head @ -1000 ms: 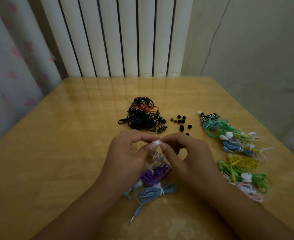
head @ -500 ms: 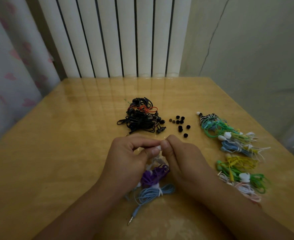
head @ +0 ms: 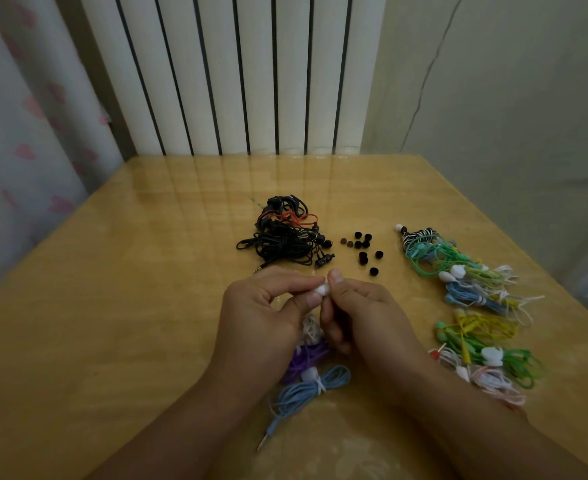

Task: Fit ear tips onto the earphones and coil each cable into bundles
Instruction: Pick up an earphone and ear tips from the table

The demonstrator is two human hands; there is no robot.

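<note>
Between both thumbs, white earbud (head: 322, 289) mostly hidden, left hand (head: 265, 317), right hand (head: 362, 317)

This is looking like a room in a home. A white ribbed radiator (head: 237, 74) is standing against the wall behind a glossy wooden table (head: 112, 306), and a pale curtain (head: 19, 133) printed with pink hearts is hanging at the left beside it.

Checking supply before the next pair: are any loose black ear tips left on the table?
Yes, several loose black ear tips lie on the table beside the black earphone pile.
</note>
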